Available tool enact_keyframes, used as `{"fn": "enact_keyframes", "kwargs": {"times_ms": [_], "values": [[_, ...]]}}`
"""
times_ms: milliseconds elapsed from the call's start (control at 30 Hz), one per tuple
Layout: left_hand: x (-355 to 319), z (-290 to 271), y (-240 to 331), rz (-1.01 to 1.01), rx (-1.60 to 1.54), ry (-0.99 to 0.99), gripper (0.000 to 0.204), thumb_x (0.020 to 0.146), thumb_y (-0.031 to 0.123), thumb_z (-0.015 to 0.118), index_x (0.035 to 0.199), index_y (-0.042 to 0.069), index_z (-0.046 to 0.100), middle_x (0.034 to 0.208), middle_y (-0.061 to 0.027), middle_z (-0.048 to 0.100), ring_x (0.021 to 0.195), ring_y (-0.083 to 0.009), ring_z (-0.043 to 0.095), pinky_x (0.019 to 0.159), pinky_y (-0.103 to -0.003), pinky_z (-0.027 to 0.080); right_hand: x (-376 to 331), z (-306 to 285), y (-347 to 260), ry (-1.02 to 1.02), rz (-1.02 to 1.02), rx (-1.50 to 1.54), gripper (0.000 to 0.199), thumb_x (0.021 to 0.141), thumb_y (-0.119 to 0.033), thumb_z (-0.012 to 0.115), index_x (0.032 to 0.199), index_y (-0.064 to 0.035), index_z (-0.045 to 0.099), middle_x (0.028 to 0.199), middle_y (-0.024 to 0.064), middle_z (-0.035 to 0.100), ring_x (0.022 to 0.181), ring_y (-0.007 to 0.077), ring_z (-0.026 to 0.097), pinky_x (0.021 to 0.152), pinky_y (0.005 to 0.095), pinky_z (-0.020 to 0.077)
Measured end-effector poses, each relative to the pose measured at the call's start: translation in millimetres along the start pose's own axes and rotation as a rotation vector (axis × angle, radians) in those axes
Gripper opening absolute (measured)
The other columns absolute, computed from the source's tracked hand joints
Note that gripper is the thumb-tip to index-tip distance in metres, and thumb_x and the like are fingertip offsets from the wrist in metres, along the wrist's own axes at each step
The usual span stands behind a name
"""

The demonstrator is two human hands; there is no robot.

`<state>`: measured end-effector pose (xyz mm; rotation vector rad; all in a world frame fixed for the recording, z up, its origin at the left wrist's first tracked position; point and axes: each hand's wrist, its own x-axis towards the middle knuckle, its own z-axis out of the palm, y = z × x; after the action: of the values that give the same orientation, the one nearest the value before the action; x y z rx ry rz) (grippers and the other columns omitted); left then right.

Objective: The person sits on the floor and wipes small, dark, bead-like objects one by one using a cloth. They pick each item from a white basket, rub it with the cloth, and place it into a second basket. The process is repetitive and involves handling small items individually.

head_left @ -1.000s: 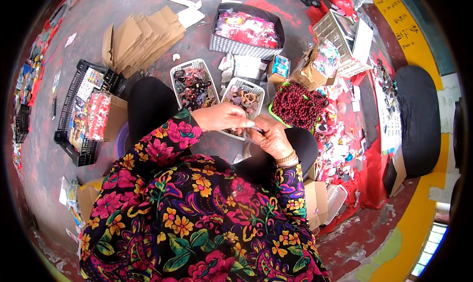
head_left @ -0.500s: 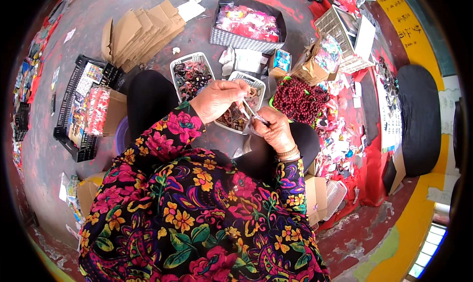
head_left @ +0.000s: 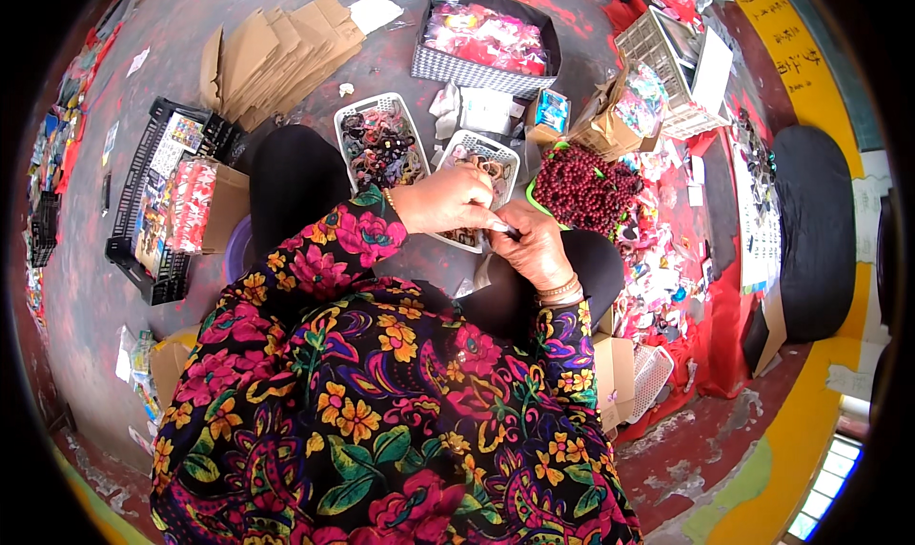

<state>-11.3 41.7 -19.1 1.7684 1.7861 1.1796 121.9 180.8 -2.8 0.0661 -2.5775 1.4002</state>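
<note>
My left hand [head_left: 446,200] and my right hand [head_left: 534,248] meet over my lap, fingers pinched together. A small dark thing [head_left: 513,232] shows between the fingertips; its kind cannot be made out. Just beyond and partly behind my hands stands a small white plastic basket [head_left: 515,168] with brownish bands in it. To its left is a larger white basket [head_left: 416,137] full of dark and coloured loops that look like hair ties. Close to my right hand, a green-rimmed container [head_left: 537,202] bears a heap of dark red beads [head_left: 586,191].
A patterned bin [head_left: 467,72] of pink packets stands ahead, near flattened cardboard [head_left: 281,54]. At left is a black crate [head_left: 129,216] with a carton [head_left: 227,207]. An open carton [head_left: 610,131] and a cream crate [head_left: 667,78] stand at right, above scattered colourful pieces [head_left: 658,278].
My left hand has come down and right to meet my right hand. The thin pale strand stretched between them earlier no longer shows. My right hand has barely moved.
</note>
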Motion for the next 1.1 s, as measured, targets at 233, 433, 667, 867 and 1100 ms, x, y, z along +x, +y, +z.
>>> {"fn": "enact_keyframes", "kwargs": {"times_ms": [233, 433, 667, 867, 1100], "values": [[-4, -6, 22, -0.344, -0.985, 0.187, 0.014, 0.081, 0.008, 0.056, 0.071, -0.002, 0.06, 0.084, -0.0041, 0.053, 0.077, -0.0109, 0.051, 0.065, -0.026, 0.043, 0, -2, -1, 0.037, 0.03, 0.079, 0.008, 0.068, 0.001, 0.06, 0.071, -0.0028, 0.054, 0.066, 0.0062, 0.049, 0.059, 0.0196, 0.047, 0.056, 0.0275, 0.0406], [-6, 5, 23, -0.311, -1.417, 0.423, 0.013, 0.083, 0.012, 0.057, 0.078, 0.001, 0.062, 0.09, -0.0064, 0.056, 0.079, -0.0148, 0.053, 0.068, -0.028, 0.042, 0, -1, 3, 0.051, 0.022, 0.021, 0.01, 0.07, 0.002, 0.059, 0.077, -0.0035, 0.055, 0.067, 0.0029, 0.049, 0.062, 0.0133, 0.048, 0.056, 0.025, 0.0402], [-12, 11, 14, -0.386, -1.523, 0.208, 0.018, 0.087, 0.016, 0.052, 0.089, 0.0, 0.058, 0.08, -0.0086, 0.057, 0.067, -0.0144, 0.054, 0.058, -0.024, 0.042, -6, -6, 7, 0.128, 0.189, 0.771, 0.012, 0.08, -0.002, 0.06, 0.092, -0.0034, 0.056, 0.08, -0.0043, 0.055, 0.074, 0.0035, 0.047, 0.068, 0.0184, 0.0404], [-7, 4, 24, -0.472, -1.197, -0.119, 0.018, 0.088, 0.014, 0.049, 0.09, -0.004, 0.054, 0.067, -0.0077, 0.056, 0.051, -0.0106, 0.051, 0.046, -0.019, 0.039, -10, -5, 17, 0.127, 0.225, 0.808, 0.012, 0.083, -0.006, 0.058, 0.094, -0.0013, 0.059, 0.084, -0.0019, 0.058, 0.077, 0.0055, 0.051, 0.071, 0.0205, 0.0422], [-13, -7, 19, -0.488, -1.181, 0.04, 0.021, 0.09, 0.013, 0.046, 0.098, -0.004, 0.054, 0.068, -0.0062, 0.056, 0.05, -0.0098, 0.052, 0.046, -0.02, 0.043, -3, -13, 23, 0.494, 0.357, 0.95, 0.014, 0.089, -0.015, 0.053, 0.09, -0.0031, 0.06, 0.08, -0.0013, 0.059, 0.07, 0.0051, 0.052, 0.065, 0.0191, 0.0426]]}}
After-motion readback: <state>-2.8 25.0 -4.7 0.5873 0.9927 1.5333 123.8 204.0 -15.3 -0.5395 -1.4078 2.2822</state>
